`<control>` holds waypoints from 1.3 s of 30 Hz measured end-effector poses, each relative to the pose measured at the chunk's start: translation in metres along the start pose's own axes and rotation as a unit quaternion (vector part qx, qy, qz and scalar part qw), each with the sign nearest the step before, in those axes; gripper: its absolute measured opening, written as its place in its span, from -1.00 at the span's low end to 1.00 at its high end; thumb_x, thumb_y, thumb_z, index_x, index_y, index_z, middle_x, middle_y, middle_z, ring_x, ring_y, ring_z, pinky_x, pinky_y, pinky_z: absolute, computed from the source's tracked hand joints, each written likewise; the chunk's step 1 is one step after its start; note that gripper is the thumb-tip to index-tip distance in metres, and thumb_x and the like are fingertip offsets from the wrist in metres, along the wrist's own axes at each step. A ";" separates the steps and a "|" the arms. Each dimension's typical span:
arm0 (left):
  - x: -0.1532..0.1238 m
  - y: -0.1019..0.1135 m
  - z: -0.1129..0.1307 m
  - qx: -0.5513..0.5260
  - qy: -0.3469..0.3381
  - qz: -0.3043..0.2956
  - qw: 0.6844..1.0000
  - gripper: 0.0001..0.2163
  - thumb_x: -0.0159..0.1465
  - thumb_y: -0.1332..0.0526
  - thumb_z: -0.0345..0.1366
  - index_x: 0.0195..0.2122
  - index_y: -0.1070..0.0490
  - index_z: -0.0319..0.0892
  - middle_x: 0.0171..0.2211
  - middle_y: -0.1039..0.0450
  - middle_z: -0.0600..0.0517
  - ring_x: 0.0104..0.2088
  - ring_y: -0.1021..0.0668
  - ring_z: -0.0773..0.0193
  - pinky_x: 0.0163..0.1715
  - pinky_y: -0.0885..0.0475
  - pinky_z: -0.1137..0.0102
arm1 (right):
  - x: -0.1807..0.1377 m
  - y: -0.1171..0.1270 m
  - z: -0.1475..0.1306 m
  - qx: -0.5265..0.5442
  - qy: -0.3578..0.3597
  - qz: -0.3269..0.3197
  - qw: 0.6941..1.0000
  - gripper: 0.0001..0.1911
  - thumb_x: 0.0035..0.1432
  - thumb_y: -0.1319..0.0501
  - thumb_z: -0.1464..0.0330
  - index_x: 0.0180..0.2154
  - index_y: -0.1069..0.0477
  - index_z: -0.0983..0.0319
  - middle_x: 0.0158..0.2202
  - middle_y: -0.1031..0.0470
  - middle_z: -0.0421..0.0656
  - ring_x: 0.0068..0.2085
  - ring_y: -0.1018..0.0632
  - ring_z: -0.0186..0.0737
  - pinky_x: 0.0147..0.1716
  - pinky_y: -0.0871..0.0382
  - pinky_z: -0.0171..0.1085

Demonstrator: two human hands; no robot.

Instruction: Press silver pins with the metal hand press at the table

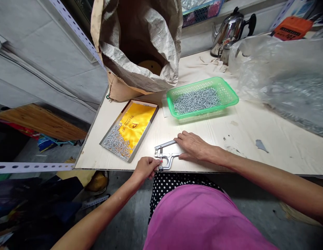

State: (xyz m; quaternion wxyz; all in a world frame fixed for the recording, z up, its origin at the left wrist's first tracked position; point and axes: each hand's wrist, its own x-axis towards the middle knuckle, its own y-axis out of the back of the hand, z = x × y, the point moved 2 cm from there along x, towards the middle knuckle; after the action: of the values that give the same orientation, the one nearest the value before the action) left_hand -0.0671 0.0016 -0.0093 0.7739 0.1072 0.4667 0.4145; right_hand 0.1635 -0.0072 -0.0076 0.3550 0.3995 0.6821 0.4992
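Metal snap-fastener pliers lie at the table's front edge, their jaws to the left. My right hand is closed round the ends of the two handles, which stand spread apart. Beside the jaws, my left hand is pinched together, its fingertips against the red-marked end; whatever is between them is too small or hidden to make out. To the left, a shallow box with a yellow lining holds a heap of small silvery metal pieces. A green plastic basket behind the pliers contains more such pieces.
A large open paper sack with a woven lining stands at the back left. On the right lies a clear plastic bag of metal pieces. A steel kettle and an orange box are at the back.
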 end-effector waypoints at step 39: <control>0.008 -0.068 0.043 0.300 -0.372 0.235 0.846 -0.51 0.31 -0.22 -0.26 0.22 -0.18 -0.25 0.24 -0.25 -0.23 0.27 -0.26 -0.03 0.17 -0.29 0.08 | 0.003 -0.006 0.035 0.025 0.057 0.033 0.998 -0.70 0.30 -0.14 0.24 -0.06 -0.43 0.31 -0.18 -0.42 -0.01 -0.14 -0.39 -0.07 -0.15 -0.26 -0.19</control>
State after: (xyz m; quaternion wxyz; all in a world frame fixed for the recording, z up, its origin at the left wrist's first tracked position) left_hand 0.0062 -0.0259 -0.0287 0.6989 0.5870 0.2065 0.3526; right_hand 0.1918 0.0078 -0.0227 0.2887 0.4018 0.6999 0.5151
